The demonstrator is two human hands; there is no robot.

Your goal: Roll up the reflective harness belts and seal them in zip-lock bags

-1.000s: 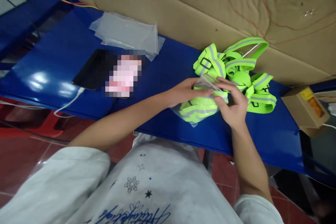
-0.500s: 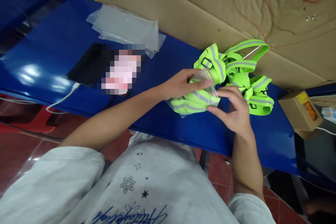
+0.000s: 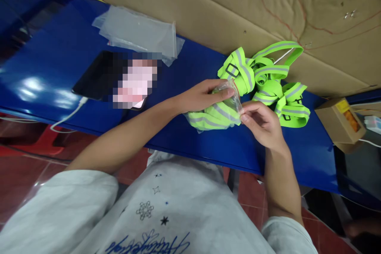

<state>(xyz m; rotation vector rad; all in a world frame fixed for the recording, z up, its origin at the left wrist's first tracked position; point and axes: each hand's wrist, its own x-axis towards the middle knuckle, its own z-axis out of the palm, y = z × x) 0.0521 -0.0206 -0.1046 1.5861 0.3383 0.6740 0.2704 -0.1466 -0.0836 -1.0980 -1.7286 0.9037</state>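
Observation:
A clear plastic bag (image 3: 225, 94) with a red line along its mouth lies low over the blue table. Inside it is a folded neon-green strap (image 3: 216, 117) with a grey reflective stripe. My left hand (image 3: 205, 93) grips the bag from the far left, its thumb along the top near the mouth. At the bag's right edge my right hand (image 3: 258, 121) pinches the plastic between thumb and index finger. Just beyond the bag sits a pile of loose neon-green reflective straps (image 3: 270, 83) with black buckles.
Flat clear bags (image 3: 138, 29) are stacked at the back of the blue table (image 3: 190, 63). Left of centre lie a black device (image 3: 93, 75) on a white cable and a phone with a blurred screen (image 3: 135, 83). A small cardboard box (image 3: 337, 123) stands at the right. Brown cardboard (image 3: 208, 12) lines the back.
My right thumb and index finger have closed into a pinch on the bag's edge, where they were spread around the strap's end. My left hand keeps its grip. The view has shifted slightly.

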